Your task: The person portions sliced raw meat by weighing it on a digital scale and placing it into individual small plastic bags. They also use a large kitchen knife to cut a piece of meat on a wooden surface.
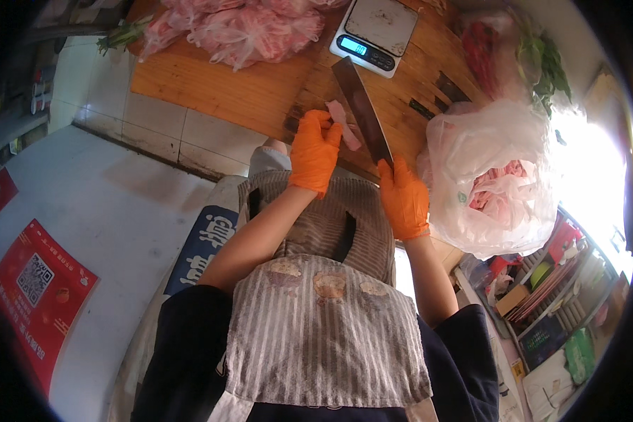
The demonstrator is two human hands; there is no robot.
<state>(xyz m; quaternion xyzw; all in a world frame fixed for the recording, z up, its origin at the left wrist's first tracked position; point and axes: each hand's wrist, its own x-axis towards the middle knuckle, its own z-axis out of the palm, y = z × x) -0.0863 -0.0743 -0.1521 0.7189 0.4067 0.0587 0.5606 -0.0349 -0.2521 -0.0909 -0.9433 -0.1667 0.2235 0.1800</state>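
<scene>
My left hand (315,150), in an orange glove, is at the near edge of the wooden table, its fingertips at a thin strip of pale pink meat (343,125). Whether the fingers pinch the strip or only touch it cannot be told. Just right of the strip, my right hand (404,195), gloved in the same orange, grips the near end of a cleaver (363,108). The dark blade slants up and left over the wood, its tip close to the digital kitchen scale (374,34). The handle is hidden in my fist.
Knotted clear bags of pink meat (258,31) lie at the table's back left. A large white plastic bag (485,221) with sliced meat stands at the right edge, red peppers (480,55) and green leaves (551,68) beyond it. Dark slots (421,108) mark the wooden tabletop (216,87).
</scene>
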